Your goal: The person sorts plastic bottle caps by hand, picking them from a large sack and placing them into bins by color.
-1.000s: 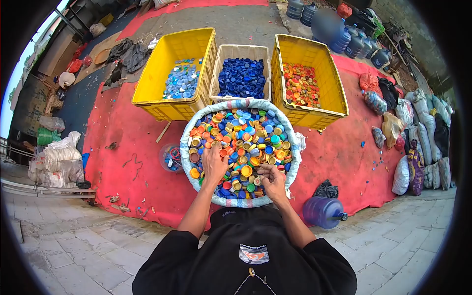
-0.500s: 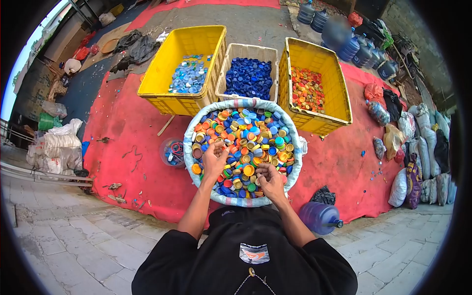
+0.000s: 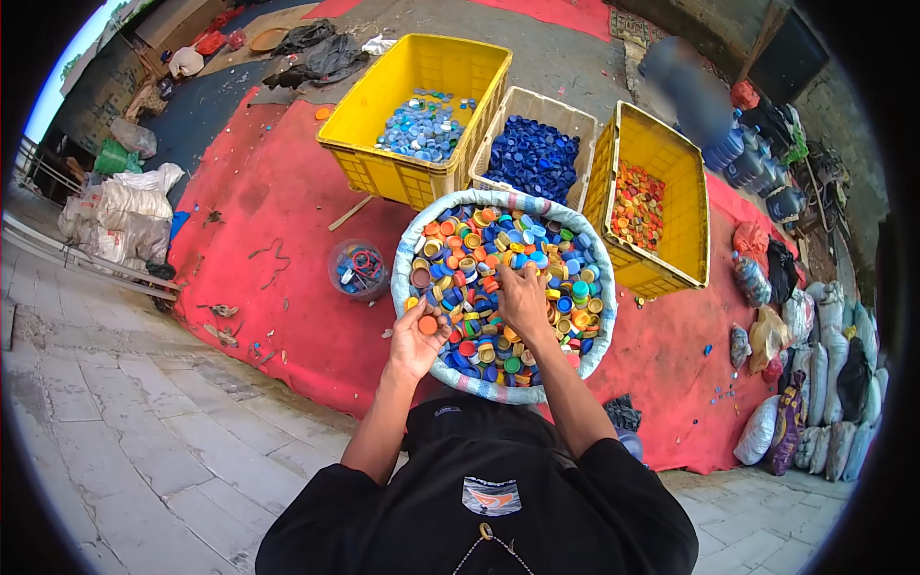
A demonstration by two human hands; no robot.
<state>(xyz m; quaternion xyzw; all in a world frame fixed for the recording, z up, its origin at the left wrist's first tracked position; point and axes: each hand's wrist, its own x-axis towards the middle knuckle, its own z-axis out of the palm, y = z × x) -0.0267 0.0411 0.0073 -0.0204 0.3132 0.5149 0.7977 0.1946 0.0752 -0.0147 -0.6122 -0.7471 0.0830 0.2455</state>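
A round basket with a pale cloth rim (image 3: 602, 278) holds a heap of mixed bottle caps (image 3: 484, 331) in blue, orange, yellow and green. At its left edge my left hand (image 3: 414, 347) is turned palm up, its fingers curled round an orange bottle cap (image 3: 427, 326). My right hand (image 3: 524, 305) reaches down into the heap. Its fingers are bent together among the caps, and what they pinch is hidden.
Behind the basket stand a yellow crate (image 3: 383, 172) with light blue caps, a white crate (image 3: 582, 139) with dark blue caps, and another yellow crate (image 3: 661, 264) with orange caps. A small tub (image 3: 347, 287) sits left; filled sacks (image 3: 757, 431) lie right.
My left hand has drawn back to the basket's left edge and turned palm up with an orange cap. My right hand has moved farther into the heap. The view has shifted.
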